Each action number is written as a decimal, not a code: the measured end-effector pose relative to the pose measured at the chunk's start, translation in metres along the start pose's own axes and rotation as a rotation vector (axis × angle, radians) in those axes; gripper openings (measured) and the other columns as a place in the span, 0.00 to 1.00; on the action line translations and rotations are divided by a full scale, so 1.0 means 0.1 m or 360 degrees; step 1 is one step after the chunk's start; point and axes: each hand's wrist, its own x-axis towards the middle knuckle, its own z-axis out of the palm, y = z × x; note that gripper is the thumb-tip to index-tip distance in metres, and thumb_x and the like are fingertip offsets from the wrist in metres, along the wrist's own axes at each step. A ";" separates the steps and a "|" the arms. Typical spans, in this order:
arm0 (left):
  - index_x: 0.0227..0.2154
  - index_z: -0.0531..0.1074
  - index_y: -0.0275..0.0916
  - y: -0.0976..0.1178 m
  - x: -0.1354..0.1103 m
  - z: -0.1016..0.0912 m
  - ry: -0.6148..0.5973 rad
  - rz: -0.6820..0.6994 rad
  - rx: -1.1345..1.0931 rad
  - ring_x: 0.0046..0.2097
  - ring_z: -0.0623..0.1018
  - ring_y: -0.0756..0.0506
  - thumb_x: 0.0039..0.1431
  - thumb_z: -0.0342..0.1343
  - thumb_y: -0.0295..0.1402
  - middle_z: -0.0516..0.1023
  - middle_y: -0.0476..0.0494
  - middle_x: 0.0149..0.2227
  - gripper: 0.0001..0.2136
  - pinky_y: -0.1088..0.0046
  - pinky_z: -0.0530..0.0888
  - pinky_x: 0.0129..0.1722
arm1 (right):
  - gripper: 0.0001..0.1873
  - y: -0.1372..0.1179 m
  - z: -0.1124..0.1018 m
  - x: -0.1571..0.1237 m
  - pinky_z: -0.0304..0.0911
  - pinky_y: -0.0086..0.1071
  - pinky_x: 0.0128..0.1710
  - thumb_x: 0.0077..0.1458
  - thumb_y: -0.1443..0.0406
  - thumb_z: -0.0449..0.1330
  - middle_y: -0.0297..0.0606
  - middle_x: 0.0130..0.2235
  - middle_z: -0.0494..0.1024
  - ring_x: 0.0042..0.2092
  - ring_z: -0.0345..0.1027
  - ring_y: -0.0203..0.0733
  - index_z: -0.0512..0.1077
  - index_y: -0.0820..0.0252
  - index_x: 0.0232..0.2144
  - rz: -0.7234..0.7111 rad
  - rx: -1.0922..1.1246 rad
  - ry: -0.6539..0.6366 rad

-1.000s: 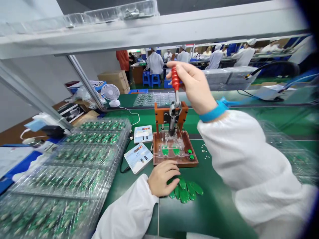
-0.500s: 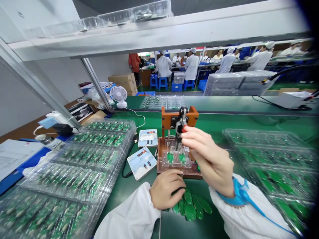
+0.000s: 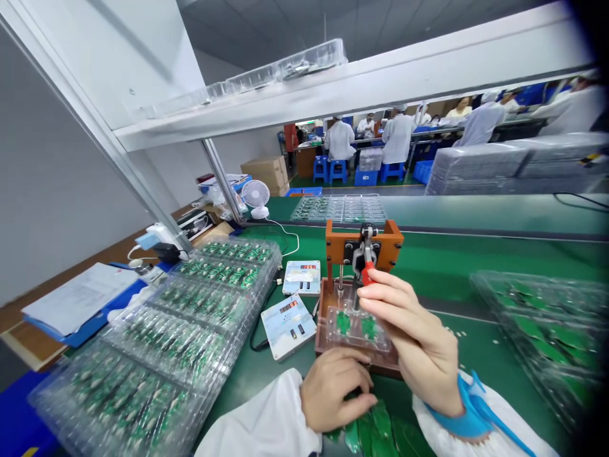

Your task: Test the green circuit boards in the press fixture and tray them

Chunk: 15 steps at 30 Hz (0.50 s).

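Note:
My right hand (image 3: 419,336) is closed round the red handle (image 3: 368,273) of a toggle clamp. The clamp sits on an orange and brown test fixture (image 3: 335,243), its handle pointing down. Under the clamp, a clear plate (image 3: 380,343) shows two green circuit boards (image 3: 342,322). My left hand (image 3: 337,388) rests against the fixture's front edge, fingers curled and thumb bent towards them. Whatever is inside its grip is hidden. Beneath and beside it lies a pile of green boards (image 3: 380,431), partly cut off by the lower picture edge.
Left of the fixture stand two meter boxes (image 3: 288,327) with red digits. Stacked clear trays (image 3: 228,311) of boards fill the left side; another tray (image 3: 537,311) stands right. A small fan (image 3: 255,193) is behind. A shelf (image 3: 333,89) spans overhead. Co-workers (image 3: 339,139) sit farther back.
The view has turned left, so everything sits farther right and lower. My right hand is lower on the clamp and more of the red handle shows. The nearer meter's digits differ.

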 end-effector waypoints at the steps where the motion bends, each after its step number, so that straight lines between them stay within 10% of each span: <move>1: 0.33 0.67 0.39 0.00 0.00 0.01 0.0006 -0.0012 -0.0002 0.52 0.80 0.44 0.68 0.59 0.35 0.82 0.48 0.36 0.09 0.70 0.74 0.52 | 0.33 0.00 0.00 0.00 0.63 0.39 0.67 0.62 0.82 0.53 0.30 0.57 0.79 0.66 0.64 0.43 0.74 0.46 0.60 -0.0008 -0.0005 0.0004; 8: 0.26 0.62 0.39 0.06 0.10 -0.13 -0.0003 -0.0015 -0.0057 0.41 0.80 0.47 0.68 0.58 0.35 0.80 0.47 0.34 0.15 0.72 0.74 0.42 | 0.32 -0.02 -0.01 0.02 0.67 0.41 0.65 0.62 0.81 0.54 0.31 0.57 0.80 0.66 0.66 0.46 0.75 0.46 0.60 -0.0010 -0.0019 -0.0002; 12: 0.24 0.62 0.39 -0.01 0.30 -0.57 -0.0111 -0.0067 0.0231 0.31 0.73 0.49 0.70 0.56 0.36 0.74 0.49 0.27 0.17 0.71 0.68 0.33 | 0.32 -0.03 -0.02 0.03 0.68 0.41 0.64 0.62 0.80 0.54 0.31 0.57 0.80 0.65 0.67 0.46 0.75 0.44 0.60 -0.0005 0.0002 0.0009; 15: 0.33 0.72 0.39 -0.27 0.51 -1.00 -0.0172 -0.0506 0.0474 0.36 0.76 0.46 0.69 0.58 0.40 0.77 0.46 0.33 0.11 0.69 0.72 0.39 | 0.32 -0.04 -0.02 0.06 0.69 0.41 0.63 0.63 0.79 0.55 0.31 0.57 0.80 0.65 0.68 0.45 0.74 0.44 0.60 -0.0017 0.0007 0.0011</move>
